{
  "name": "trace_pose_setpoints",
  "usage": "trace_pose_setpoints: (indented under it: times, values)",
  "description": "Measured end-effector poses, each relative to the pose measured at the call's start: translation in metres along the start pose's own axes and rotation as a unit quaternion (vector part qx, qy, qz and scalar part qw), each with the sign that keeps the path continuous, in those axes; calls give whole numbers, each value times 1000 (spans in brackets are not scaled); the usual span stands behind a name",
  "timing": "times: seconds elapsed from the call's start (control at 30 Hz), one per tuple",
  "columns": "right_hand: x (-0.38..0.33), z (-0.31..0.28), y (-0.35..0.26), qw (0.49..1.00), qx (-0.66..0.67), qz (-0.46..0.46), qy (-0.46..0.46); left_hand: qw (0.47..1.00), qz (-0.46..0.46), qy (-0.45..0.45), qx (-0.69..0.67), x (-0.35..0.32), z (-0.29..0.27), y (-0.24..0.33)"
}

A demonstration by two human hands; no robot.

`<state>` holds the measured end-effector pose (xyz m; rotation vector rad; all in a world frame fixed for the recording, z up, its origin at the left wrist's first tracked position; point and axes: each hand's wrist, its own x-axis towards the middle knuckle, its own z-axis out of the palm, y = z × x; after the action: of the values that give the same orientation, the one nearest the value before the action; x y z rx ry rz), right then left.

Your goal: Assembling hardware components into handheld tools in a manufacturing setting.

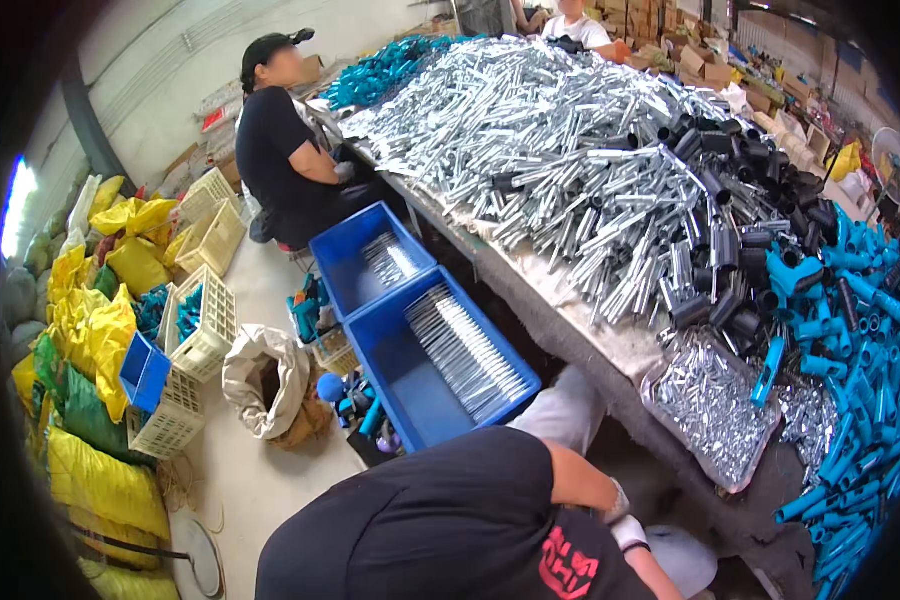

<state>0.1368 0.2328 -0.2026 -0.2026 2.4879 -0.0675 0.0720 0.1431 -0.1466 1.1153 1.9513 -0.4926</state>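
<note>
My left hand, in a pale glove, is at the end of a bare forearm coming from a black sleeve. Close beside it is my right hand, in a white glove with a dark band at the wrist. The two hands meet low over my grey-trousered lap. Their fingers are hidden, so whether anything is in them does not show. Nearest to the left arm is a blue crate with a row of silver metal tubes laid side by side.
A table bears a heap of silver tubes, black sleeves, teal plastic parts and a tray of small metal pieces. A second blue crate, a cloth sack and a co-worker are at the left.
</note>
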Motion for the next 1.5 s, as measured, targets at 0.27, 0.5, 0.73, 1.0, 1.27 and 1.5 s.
trace_pose_setpoints:
  times: [0.27, 0.5, 0.73, 1.0, 1.27, 1.5]
  values:
    - [-33, 24, -7, 956, 249, 142, 63, 995, 103, 7, 0, 20, 8, 2]
    - [-294, -128, -45, 889, 377, 145, 216, 841, 417, 222, -264, -46, 28, -88]
    - [-320, 15, -70, 657, 346, 403, 535, 861, 342, 336, -169, -140, -52, -22]
    - [-439, 286, -108, 563, 320, 614, 451, 840, 349, 247, -334, -162, -25, 13]
    - [-335, 473, -75, 471, 650, 596, -16, 858, 210, 279, -377, -164, 12, -69]
    - [-273, 513, -94, 465, 466, 750, -66, 856, 182, 316, -368, -168, 20, -82]
